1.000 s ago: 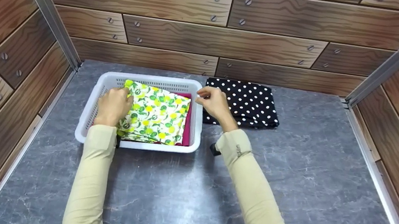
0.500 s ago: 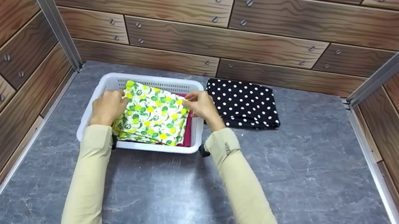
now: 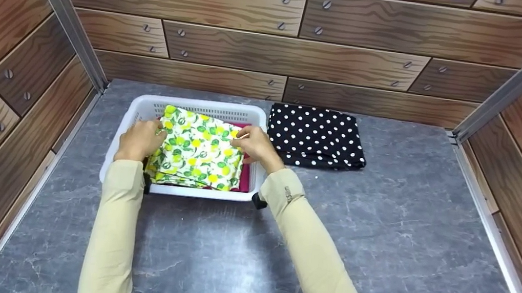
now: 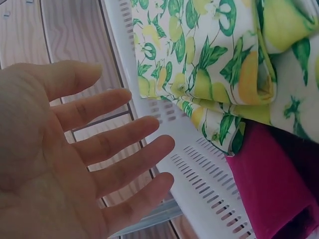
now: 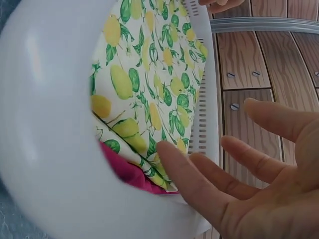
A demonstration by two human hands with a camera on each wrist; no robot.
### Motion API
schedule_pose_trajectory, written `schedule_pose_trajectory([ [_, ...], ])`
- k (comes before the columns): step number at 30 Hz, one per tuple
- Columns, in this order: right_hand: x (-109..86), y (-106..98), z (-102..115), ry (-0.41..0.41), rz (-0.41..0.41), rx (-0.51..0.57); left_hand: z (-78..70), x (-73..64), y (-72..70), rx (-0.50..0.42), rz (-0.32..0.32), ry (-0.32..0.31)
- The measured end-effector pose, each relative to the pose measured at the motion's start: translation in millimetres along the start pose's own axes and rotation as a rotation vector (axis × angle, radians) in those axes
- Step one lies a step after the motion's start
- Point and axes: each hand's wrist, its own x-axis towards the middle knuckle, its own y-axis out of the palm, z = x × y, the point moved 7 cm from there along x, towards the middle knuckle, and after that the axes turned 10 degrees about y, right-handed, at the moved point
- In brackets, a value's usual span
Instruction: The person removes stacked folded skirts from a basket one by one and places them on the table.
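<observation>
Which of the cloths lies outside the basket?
The black cloth with white dots, on the grey tabletop; the lemon-print cloth and the magenta cloth lie inside the basket.

The white cloth (image 3: 201, 148) is covered in a yellow-and-green lemon print. The black cloth (image 3: 316, 137) is dotted with white.

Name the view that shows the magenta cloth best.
The left wrist view: there the magenta cloth shows largest, beside the slotted wall of the white basket. The head view shows narrow strips past the edges of the lemon-print cloth; the right wrist view, a band beneath that cloth.
</observation>
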Motion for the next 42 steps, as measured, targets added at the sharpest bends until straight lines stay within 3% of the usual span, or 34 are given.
schedule_pose_trajectory([
  [10,-1.1,18.3,-6.6,0.121,0.114,0.029,7.9,12.4,12.1,-0.120,0.211,-0.003],
  [15,-1.5,24.3,-10.6,0.136,0.110,0.015,15.6,14.7,21.9,-0.174,0.294,-0.032],
  [21,1.5,29.5,-17.3,0.125,0.078,0.000,21.8,18.2,26.9,-0.255,0.298,-0.050],
  [27,6.3,36.3,-24.2,0.127,0.062,0.018,27.1,17.2,29.4,-0.271,0.293,-0.085],
  [35,8.7,42.1,-28.9,0.136,0.094,0.083,24.3,21.0,33.1,-0.289,0.305,-0.062],
  [42,10.0,43.5,-34.6,0.140,0.106,0.235,30.5,20.0,42.1,-0.494,0.318,-0.106],
])
